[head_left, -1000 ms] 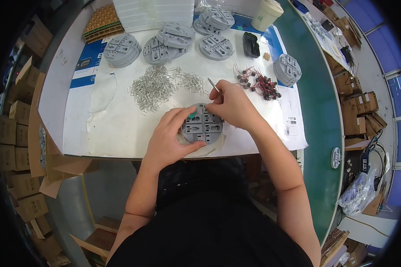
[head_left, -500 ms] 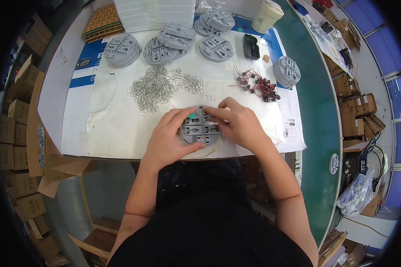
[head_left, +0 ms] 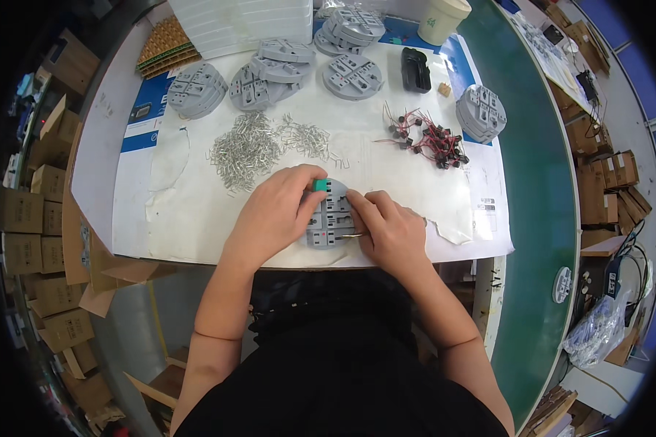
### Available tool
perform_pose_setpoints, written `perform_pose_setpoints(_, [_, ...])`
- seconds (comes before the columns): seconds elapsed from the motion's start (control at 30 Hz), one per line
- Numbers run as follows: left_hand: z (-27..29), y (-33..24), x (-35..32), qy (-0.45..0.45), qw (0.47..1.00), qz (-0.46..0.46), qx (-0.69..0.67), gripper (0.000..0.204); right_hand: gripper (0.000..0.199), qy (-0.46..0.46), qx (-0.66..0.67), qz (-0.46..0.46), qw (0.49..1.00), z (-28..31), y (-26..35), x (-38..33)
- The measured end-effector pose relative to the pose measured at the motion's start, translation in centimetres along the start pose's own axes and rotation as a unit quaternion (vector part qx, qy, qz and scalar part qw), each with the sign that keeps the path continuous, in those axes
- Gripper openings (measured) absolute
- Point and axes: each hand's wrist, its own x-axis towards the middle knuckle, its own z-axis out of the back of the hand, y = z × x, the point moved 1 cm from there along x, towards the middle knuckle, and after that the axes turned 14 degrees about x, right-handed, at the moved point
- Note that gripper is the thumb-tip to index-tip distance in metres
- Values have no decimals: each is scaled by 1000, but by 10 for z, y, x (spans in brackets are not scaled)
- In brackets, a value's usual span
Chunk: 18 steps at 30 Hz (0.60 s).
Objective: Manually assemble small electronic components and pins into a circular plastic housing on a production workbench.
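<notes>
Grey round fixture (head_left: 329, 218) sits at desk (head_left: 197, 226) front edge, centre frame; left hand (head_left: 277, 211) grips its rim, right hand (head_left: 390, 229) pinches a metal clip (head_left: 352, 235). Best: steady the fixture, seat clip squarely in slot.

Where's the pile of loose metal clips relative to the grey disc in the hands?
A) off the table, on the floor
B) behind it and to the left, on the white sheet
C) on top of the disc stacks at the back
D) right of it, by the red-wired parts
B: the clips lie loose on the white sheet, farther from the person than the disc and left of it; the red-wired parts sit to the right.
</notes>
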Motion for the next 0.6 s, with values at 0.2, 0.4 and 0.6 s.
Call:
perform_pose_setpoints(0.2, [5,-9,11,46,992,-38,114,18,34,0,2,-5,1000,0,-1,-2])
perform_pose_setpoints(0.4, [-3,-15,21,70,976,-58,196,19,28,-1,62,-46,997,13,-2,5])
perform_pose_setpoints(0.6, [-18,-11,9,7,985,-51,164,23,22,1,40,-181,983,62,-48,49])
